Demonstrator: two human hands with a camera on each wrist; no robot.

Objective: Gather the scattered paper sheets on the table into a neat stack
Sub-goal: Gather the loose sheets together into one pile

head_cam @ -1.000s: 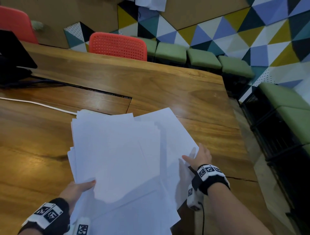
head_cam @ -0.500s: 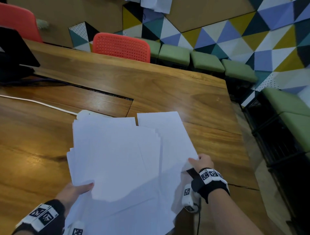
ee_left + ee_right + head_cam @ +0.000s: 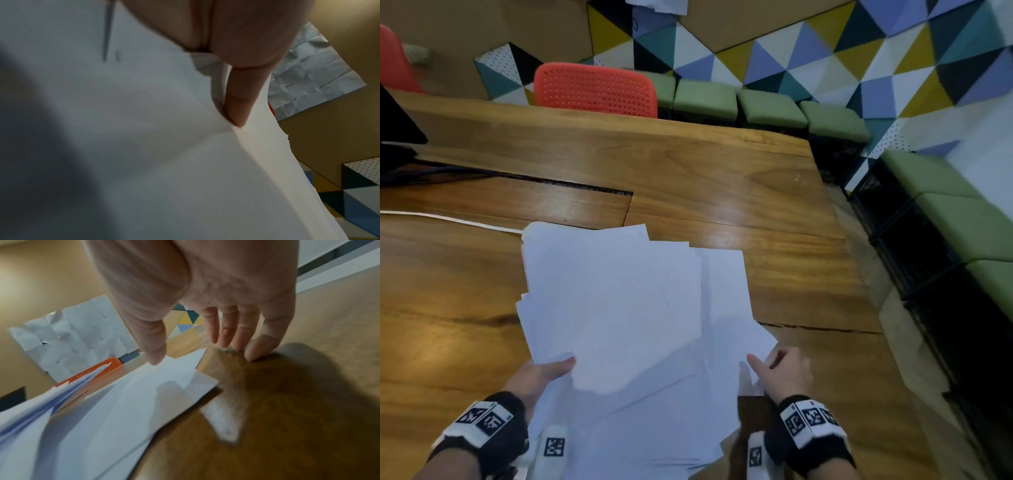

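A loose, fanned pile of white paper sheets (image 3: 619, 308) lies on the wooden table (image 3: 688, 171) in front of me. My left hand (image 3: 544, 373) grips the pile's near-left edge, thumb on top. In the left wrist view a finger (image 3: 236, 97) is tucked between the sheets (image 3: 144, 154), which fill most of that view. My right hand (image 3: 779, 370) is at the pile's near-right corner. The right wrist view shows that hand (image 3: 185, 352) spread, its thumb tip on a sheet corner (image 3: 174, 369) and its fingertips (image 3: 255, 353) on the bare wood.
A white cable (image 3: 448, 219) and a dark slot (image 3: 568, 186) cross the table beyond the pile. A black device (image 3: 397, 137) sits far left. Red chairs (image 3: 595, 89) and green stools (image 3: 770, 108) line the far side. The table's right edge (image 3: 859, 274) drops to the floor.
My right hand has slid back toward me along the pile's right edge, and the right-hand sheets have drawn in closer over the others. My left hand keeps its grip.
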